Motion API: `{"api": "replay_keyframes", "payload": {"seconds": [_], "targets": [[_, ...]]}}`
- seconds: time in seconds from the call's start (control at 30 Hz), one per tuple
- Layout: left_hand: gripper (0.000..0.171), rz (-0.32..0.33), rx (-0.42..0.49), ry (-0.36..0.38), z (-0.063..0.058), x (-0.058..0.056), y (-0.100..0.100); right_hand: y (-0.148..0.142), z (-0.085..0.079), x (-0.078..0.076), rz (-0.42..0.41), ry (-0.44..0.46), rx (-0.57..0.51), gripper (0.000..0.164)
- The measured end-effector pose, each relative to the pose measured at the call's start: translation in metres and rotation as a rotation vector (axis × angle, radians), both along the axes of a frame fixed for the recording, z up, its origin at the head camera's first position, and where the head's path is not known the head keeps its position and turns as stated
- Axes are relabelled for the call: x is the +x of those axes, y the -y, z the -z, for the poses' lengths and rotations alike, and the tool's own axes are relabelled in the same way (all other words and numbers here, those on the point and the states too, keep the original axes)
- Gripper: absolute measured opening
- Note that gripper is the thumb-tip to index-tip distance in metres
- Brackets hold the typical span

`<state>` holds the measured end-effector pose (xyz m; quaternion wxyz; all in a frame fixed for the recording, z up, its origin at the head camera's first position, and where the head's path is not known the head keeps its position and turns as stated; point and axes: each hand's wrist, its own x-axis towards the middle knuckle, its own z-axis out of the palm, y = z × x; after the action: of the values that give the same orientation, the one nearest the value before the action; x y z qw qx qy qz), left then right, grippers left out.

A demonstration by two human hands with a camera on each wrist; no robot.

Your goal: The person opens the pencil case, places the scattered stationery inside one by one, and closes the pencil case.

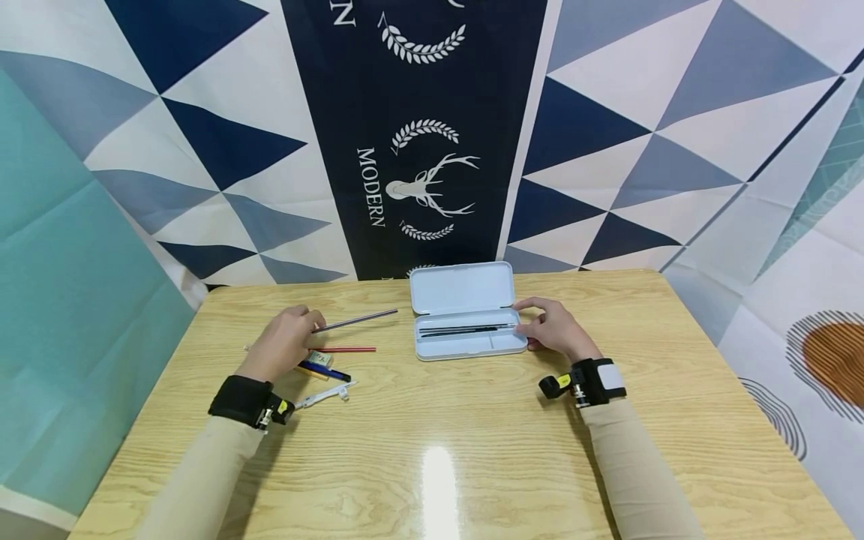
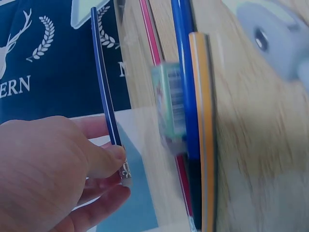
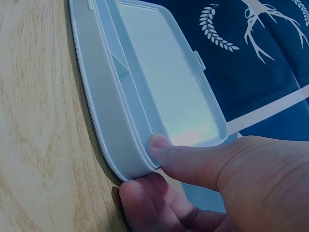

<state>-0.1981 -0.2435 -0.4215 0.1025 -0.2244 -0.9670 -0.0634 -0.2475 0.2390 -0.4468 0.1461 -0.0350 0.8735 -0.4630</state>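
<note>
My left hand (image 1: 282, 341) pinches a dark blue striped pencil (image 1: 359, 319) by its end with the metal band, between thumb and fingers. The pencil is lifted and points right, toward the pencil case. That light blue pencil case (image 1: 462, 348) lies with its lid (image 1: 462, 289) raised at the back. Several dark, slim pencils (image 1: 459, 330) lie in its rear compartment. Around the case's right end my right hand (image 1: 556, 330) grips, the thumb (image 3: 159, 145) over the rim and the other fingers low against the outer wall.
Beside my left hand lie a red pencil (image 1: 354, 349), an eraser (image 1: 320, 359) in a printed wrapper, a blue pen (image 1: 332, 371) and a yellow pencil (image 2: 203, 121). Nearer me is a white drawing compass (image 1: 324, 396). A patterned cloth (image 1: 432, 112) hangs behind the wooden table (image 1: 378, 450).
</note>
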Motion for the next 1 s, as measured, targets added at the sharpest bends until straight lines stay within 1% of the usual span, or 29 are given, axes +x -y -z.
{"api": "replay_keyframes", "payload": {"seconds": [0.13, 0.23, 0.4, 0.63, 0.83, 0.9, 1.0], "targets": [[0.034, 0.006, 0.000, 0.003, -0.001, -0.003, -0.009, 0.000, 0.001, 0.000, 0.001, -0.006, -0.002, 0.048], [0.032, 0.027, 0.014, -0.001, -0.001, -0.005, -0.017, 0.000, 0.001, 0.000, 0.012, -0.007, 0.006, 0.047], [0.033, 0.057, 0.022, 0.000, 0.001, -0.007, -0.029, 0.001, 0.002, 0.000, 0.019, -0.009, 0.025, 0.047], [0.032, 0.030, 0.021, 0.062, 0.004, -0.012, -0.050, 0.000, 0.001, -0.001, 0.003, -0.009, 0.004, 0.048], [0.031, 0.095, 0.045, 0.018, 0.005, -0.014, -0.063, -0.002, 0.002, -0.002, -0.006, -0.005, -0.005, 0.048], [0.032, 0.108, 0.044, 0.007, 0.004, -0.015, -0.066, -0.002, 0.002, -0.002, -0.005, -0.003, -0.006, 0.048], [0.034, 0.114, 0.031, 0.008, 0.004, -0.017, -0.072, -0.002, 0.002, -0.002, -0.004, 0.003, -0.013, 0.048]]}}
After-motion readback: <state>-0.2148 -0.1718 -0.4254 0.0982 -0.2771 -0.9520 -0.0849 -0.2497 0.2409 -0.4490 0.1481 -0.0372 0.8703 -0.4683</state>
